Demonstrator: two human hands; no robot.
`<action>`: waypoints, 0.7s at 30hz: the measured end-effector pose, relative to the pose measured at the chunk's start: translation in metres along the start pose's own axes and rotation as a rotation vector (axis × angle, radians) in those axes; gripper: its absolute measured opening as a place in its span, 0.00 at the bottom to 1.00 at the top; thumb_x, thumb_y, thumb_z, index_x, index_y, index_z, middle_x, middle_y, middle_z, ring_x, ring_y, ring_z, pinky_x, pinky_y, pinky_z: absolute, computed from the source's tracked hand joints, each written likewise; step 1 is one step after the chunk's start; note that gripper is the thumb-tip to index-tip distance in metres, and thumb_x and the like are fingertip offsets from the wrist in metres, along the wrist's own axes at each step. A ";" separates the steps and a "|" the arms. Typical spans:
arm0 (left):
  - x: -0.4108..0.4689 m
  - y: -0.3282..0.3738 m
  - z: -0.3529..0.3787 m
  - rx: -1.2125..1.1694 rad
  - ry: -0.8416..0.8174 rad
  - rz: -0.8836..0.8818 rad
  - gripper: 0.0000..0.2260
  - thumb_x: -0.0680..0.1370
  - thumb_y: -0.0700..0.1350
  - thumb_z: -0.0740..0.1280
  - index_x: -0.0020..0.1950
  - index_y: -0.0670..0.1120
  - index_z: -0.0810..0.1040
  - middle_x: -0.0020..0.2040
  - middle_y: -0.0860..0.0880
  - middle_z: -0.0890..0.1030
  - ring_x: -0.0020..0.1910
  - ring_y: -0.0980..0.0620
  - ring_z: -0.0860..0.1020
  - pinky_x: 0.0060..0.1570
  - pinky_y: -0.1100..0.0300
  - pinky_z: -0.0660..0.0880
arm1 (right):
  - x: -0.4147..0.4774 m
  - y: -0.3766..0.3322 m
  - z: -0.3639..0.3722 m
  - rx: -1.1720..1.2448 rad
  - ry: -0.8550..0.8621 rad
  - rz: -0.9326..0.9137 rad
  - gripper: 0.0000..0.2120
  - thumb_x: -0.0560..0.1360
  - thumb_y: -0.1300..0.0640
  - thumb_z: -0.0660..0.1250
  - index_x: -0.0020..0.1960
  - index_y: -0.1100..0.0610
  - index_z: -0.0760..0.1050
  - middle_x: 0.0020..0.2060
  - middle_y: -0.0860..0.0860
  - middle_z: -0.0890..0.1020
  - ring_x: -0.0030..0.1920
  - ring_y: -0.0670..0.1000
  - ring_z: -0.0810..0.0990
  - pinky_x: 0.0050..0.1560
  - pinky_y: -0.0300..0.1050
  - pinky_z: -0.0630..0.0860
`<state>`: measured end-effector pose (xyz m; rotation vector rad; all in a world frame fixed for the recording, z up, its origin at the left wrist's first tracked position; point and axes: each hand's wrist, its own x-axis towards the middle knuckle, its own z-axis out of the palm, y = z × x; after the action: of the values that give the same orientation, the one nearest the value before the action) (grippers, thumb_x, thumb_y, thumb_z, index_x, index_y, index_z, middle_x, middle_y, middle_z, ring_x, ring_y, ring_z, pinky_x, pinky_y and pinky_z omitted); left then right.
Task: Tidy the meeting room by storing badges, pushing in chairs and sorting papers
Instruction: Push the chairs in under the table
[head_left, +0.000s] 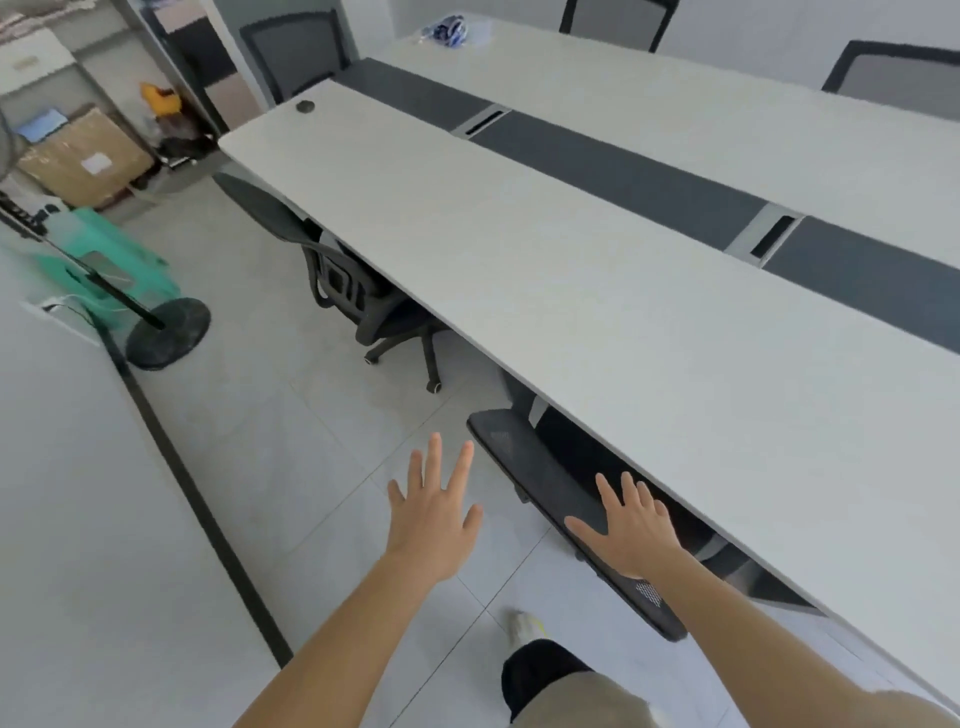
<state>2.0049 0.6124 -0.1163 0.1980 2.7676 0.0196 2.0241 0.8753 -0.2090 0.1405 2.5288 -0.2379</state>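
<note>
Open floor tiles flank the desk. Fingers spread, the right hand hovers over the chair back at the desk edge; left hand splayed, empty.

5 chairs, 2 tbls, 1 badge pile, 1 fan

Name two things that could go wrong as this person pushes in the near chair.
1. The right hand lies spread over the near chair's back, close to the table edge; its fingers might get pinched there.
2. The farther chair's wheeled legs stick out into the aisle, so walking on could mean a trip.
</note>
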 end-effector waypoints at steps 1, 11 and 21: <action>0.019 -0.005 -0.008 0.031 -0.003 0.040 0.32 0.83 0.58 0.52 0.79 0.57 0.33 0.80 0.44 0.35 0.79 0.40 0.44 0.74 0.36 0.54 | 0.008 -0.005 -0.004 0.033 -0.002 0.025 0.48 0.71 0.22 0.39 0.82 0.49 0.41 0.81 0.59 0.47 0.80 0.60 0.48 0.78 0.59 0.53; 0.152 0.009 -0.015 0.196 -0.237 0.377 0.28 0.83 0.60 0.49 0.81 0.55 0.46 0.82 0.46 0.43 0.80 0.44 0.46 0.74 0.40 0.56 | -0.007 -0.004 0.006 0.422 -0.106 0.412 0.43 0.74 0.24 0.45 0.82 0.47 0.46 0.80 0.56 0.52 0.80 0.59 0.50 0.77 0.60 0.52; 0.190 -0.011 0.027 0.460 -0.460 0.764 0.26 0.84 0.60 0.44 0.79 0.51 0.58 0.79 0.52 0.60 0.79 0.50 0.54 0.74 0.34 0.47 | -0.044 -0.071 0.052 0.646 -0.112 0.696 0.38 0.76 0.26 0.43 0.80 0.43 0.56 0.81 0.48 0.54 0.81 0.53 0.46 0.78 0.60 0.39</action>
<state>1.8382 0.6281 -0.2098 1.1930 2.0526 -0.4097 2.0783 0.7931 -0.2164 1.1840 2.0493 -0.7303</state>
